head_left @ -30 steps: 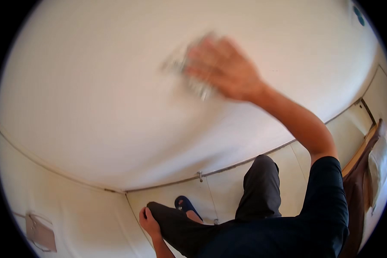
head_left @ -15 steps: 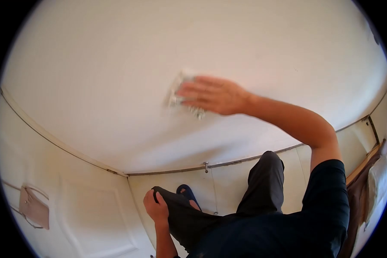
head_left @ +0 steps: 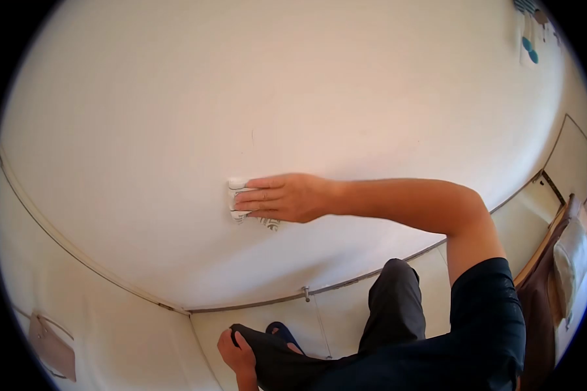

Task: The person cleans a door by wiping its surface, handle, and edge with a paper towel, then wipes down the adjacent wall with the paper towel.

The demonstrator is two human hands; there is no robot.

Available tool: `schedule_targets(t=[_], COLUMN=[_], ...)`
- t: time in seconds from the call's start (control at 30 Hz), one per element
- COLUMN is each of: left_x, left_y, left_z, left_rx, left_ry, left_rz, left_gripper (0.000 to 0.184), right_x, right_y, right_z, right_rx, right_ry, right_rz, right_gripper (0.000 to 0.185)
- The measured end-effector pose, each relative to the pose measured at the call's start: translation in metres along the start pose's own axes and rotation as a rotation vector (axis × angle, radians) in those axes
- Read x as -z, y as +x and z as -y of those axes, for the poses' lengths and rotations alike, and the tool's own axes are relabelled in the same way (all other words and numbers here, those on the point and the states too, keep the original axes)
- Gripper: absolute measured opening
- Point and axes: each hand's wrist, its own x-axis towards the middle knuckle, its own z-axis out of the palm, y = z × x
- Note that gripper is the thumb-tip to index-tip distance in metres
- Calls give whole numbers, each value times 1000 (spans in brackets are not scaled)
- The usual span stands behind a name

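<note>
My right hand (head_left: 287,197) lies with its fingers stretched out over a folded white cloth (head_left: 237,189) with dark print, pressing it against a large white upright surface (head_left: 176,111). The cloth sticks out past the fingertips and below the palm. Down at the lower left, my left hand (head_left: 237,352) rests on my bent knee in dark trousers (head_left: 261,345). Its thumb is apart from the fingers, which curve over the knee and are partly hidden.
A small metal door stop (head_left: 306,294) is at the surface's lower edge. A dark blue slipper (head_left: 284,334) is on my foot. A pink bag (head_left: 52,348) hangs at the lower left. Brown and pale fabric items (head_left: 567,260) are at the right. Teal-ended objects (head_left: 529,50) hang at the upper right.
My right hand has slid the cloth down and to the left across the white surface. The view has tilted upward. My left hand stays on the knee.
</note>
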Motion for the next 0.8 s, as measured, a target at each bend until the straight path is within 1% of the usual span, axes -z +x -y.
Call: schedule_targets(t=[0.03,0.1,0.17,0.23,0.27,0.33,0.37,0.4,0.43,0.47,0.5,0.53,0.57,0.6,0.63,0.7,0.73,0.77,0.8], left_x=[-1,-4,-11,-21,-25,12,3,-4,-11,-14,-20,-18,-16,-20,-19,-18,-16,-14,-14], left_y=[-2,-5,-6,-7,-1,4,20,13,10,11,17,19,19,16,16,12,16,17,16], left_z=[0,3,9,37,41,-17,-21,-9,-7,-18,-38,-48,-53,-50,-46,-52,-44,-44,-44], left_rx=[8,15,22,-26,-59,-127,-171,-132,-91,-108,-126,-103,-70,-111,-97,-178,-163,-156,-149], left_ry=[-7,-22,-14,-4,28,27,-7,16,44,41,45,71,99,114,117,93,92,98,105], left_rz=[-1,-13,-74,-84,-65,-150,-187,-95,5,-7,-8,36,78,8,4,-115,-113,-102,-90], left_gripper=[31,31,30,30,30,27,27,28,29,30,30,30,29,29,29,29,29,30,30], right_x=[3,28,71,117,128,128,112,93,68,56,45,47,50,57,65,108,132,155,167], right_y=[-1,-3,-11,-18,-20,-21,8,19,25,18,2,-5,-12,-18,-21,-42,-42,-47,-62], right_z=[-16,-56,-108,-153,-165,-185,-160,-138,-116,-99,-95,-93,-100,-116,-133,-181,-202,-223,-252], right_rx=[20,-157,-405,-729,-714,-1056,-962,-721,-513,-292,-161,-107,-110,-144,-173,-372,-527,-734,-811], right_ry=[-14,-33,-184,-405,-453,-502,-395,-258,-117,-134,-140,-84,-88,-138,-184,-297,-419,-547,-542], right_rz=[-8,-177,-327,-400,-401,-630,-306,-353,-349,-268,-256,-217,-222,-258,-294,-331,-261,-262,-420], right_gripper=[47,49,53,51,51,56,66,58,51,45,41,38,38,39,40,44,49,55,57])
